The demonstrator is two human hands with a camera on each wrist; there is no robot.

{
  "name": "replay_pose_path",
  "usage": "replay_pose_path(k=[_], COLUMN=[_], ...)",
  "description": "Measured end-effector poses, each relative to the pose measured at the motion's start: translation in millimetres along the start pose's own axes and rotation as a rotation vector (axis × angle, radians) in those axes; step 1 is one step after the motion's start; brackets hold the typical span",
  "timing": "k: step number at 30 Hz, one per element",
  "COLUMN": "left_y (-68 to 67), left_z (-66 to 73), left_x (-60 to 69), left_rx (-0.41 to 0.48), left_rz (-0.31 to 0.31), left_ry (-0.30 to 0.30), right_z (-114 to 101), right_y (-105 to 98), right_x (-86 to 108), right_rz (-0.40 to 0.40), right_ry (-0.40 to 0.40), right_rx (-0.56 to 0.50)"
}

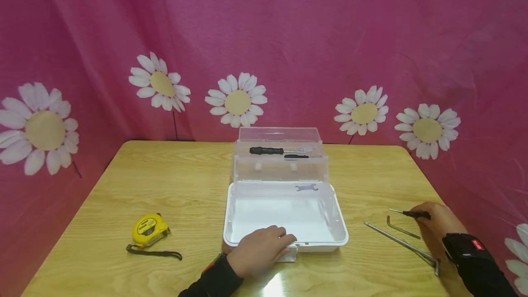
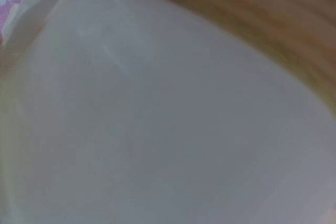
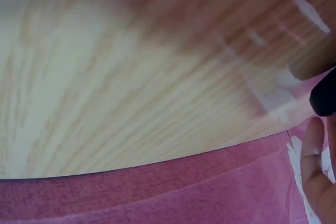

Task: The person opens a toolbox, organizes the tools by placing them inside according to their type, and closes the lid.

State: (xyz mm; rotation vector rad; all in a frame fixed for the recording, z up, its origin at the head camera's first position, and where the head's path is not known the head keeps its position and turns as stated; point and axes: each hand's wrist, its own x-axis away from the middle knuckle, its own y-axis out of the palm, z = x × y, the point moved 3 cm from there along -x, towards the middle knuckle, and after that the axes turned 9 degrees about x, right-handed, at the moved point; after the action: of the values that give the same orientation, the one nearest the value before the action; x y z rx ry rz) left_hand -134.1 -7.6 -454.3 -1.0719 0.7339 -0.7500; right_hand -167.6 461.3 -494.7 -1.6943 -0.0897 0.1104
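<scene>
My left hand (image 1: 261,249) grips the front rim of an opened white toolbox (image 1: 342,237) beside its latch (image 1: 288,255); where the thumb lies is hidden. Farther right, my right hand (image 1: 439,219) pinches a small screwdriver (image 1: 417,214) by its black handle, its thin metal shaft pointing left just above the table. The handle's dark end (image 3: 324,95) shows by the fingers in the right wrist view. Close to that hand lie a bent hex key (image 1: 402,229) and a long L-shaped metal wrench (image 1: 402,242). White plastic fills most of the left wrist view.
In the toolbox's raised clear tray (image 1: 280,168) lie a black-handled screwdriver (image 1: 267,151) and another black-handled tool (image 1: 296,156). A flat open-end wrench (image 1: 306,188) is at the box's back. A yellow tape measure (image 1: 149,229) with a black strap sits left on the wooden table (image 1: 185,187).
</scene>
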Motion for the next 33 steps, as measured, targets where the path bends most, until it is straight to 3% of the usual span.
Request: replay_pose_path(k=[5, 8, 12, 18, 22, 27, 33], left_y=[-0.4, -0.1, 0.2, -1.5, -0.8, 0.8, 1.4], left_z=[-1.8, -2.8, -4.0, -3.5, -4.4, -5.2, -3.2], left_x=[1.9, 3.2, 4.3, 3.4, 2.6, 2.2, 1.0], left_rx=[0.003, 0.005, -0.011, -0.020, -0.020, -0.021, -0.006], left_rz=[0.006, 0.018, 0.040, 0.043, 0.035, 0.029, 0.015], left_ry=[-0.001, 0.001, 0.010, 0.017, 0.015, -0.012, -0.030], right_z=[-8, -27, -72, -165, -228, -297, -346], right_y=[-3, -18, -57, -117, -131, -125, -107], right_x=[-9.1, -23.0, -53.9, -107.1, -138.3, -168.3, -181.8], right_rz=[-0.010, 0.114, 0.278, 0.339, 0.257, 0.125, 0.101], right_ry=[-0.012, -0.075, -0.185, -0.312, -0.383, -0.462, -0.562], right_rx=[-0.023, -0.029, -0.019, -0.072, -0.123, -0.157, -0.111])
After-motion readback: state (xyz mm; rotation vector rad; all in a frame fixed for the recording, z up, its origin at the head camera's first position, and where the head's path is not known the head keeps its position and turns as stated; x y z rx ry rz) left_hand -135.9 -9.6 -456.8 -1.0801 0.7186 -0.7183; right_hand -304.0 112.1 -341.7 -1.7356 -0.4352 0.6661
